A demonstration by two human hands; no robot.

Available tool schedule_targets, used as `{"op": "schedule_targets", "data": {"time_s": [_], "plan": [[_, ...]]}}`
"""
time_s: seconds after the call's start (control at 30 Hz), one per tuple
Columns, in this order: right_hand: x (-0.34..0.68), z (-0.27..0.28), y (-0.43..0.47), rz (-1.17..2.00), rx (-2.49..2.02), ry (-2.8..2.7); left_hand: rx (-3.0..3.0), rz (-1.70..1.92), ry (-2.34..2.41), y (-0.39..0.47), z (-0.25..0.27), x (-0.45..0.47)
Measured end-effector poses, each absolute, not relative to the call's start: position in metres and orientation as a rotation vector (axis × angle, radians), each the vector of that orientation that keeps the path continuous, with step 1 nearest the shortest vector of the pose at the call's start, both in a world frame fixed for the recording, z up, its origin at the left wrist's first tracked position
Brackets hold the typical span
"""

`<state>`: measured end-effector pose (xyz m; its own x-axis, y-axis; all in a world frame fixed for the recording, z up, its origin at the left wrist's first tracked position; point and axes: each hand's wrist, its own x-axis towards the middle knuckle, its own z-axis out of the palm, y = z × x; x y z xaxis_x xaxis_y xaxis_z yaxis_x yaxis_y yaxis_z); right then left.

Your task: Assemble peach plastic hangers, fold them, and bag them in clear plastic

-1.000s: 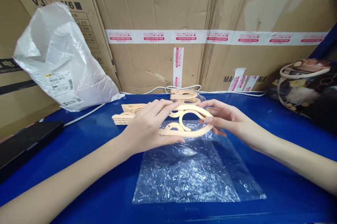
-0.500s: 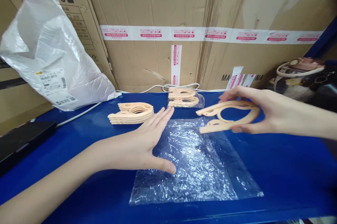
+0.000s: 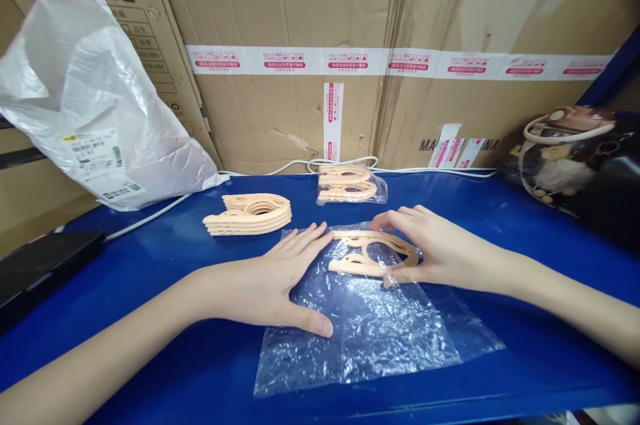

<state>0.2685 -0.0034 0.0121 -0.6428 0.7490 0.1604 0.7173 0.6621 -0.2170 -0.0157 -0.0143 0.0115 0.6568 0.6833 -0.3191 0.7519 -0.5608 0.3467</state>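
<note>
A clear plastic bag (image 3: 385, 338) lies flat and crinkled on the blue tabletop. My left hand (image 3: 265, 285) rests on its left part, fingers stretched out and thumb spread. From the right, my right hand (image 3: 440, 252) grips the rounded end of a beige folding hanger (image 3: 357, 270) between thumb and fingers. That hanger is over the upper part of the bag, its narrow ends pointing left towards my left fingertips. Whether it is inside the bag or on top, I cannot tell. Beyond my left hand sits a stack of several beige folding hangers (image 3: 255, 224).
More beige hangers in a clear wrapper (image 3: 350, 193) lie at the back. A white mailing bag (image 3: 105, 105) leans at the left, near a black device (image 3: 45, 262). Cardboard (image 3: 280, 118) walls the rear, with a white cable along it. A clear pouch (image 3: 560, 158) stands at the right.
My right hand has brought the folding hanger left and down onto the plastic bag. The bag's near edge has shifted slightly; my left hand stays spread on it.
</note>
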Motion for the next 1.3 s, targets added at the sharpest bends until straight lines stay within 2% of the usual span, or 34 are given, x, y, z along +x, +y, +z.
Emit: {"op": "schedule_targets", "data": {"time_s": [0.13,0.4,0.53,0.73,1.07,1.3], "plan": [[0.287,0.018,0.001,0.251,-1.283,-2.654,2.474,-0.078,1.038,-0.017,0.012,-0.016],[0.263,-0.007,0.006,0.56,-1.106,-2.377,2.496,-0.049,0.901,-0.017,0.01,-0.015],[0.257,-0.013,0.004,0.567,-1.129,-2.298,2.495,-0.053,0.971,-0.017,0.015,-0.018],[0.26,-0.013,0.003,0.553,-1.147,-2.258,2.607,0.252,1.172,-0.01,0.011,-0.03],[0.26,-0.01,0.0,0.735,-1.117,-2.235,2.534,0.223,1.139,-0.001,0.003,-0.03],[0.259,-0.007,-0.001,0.724,-1.061,-2.31,2.524,0.183,1.147,0.0,0.006,-0.028]]}}
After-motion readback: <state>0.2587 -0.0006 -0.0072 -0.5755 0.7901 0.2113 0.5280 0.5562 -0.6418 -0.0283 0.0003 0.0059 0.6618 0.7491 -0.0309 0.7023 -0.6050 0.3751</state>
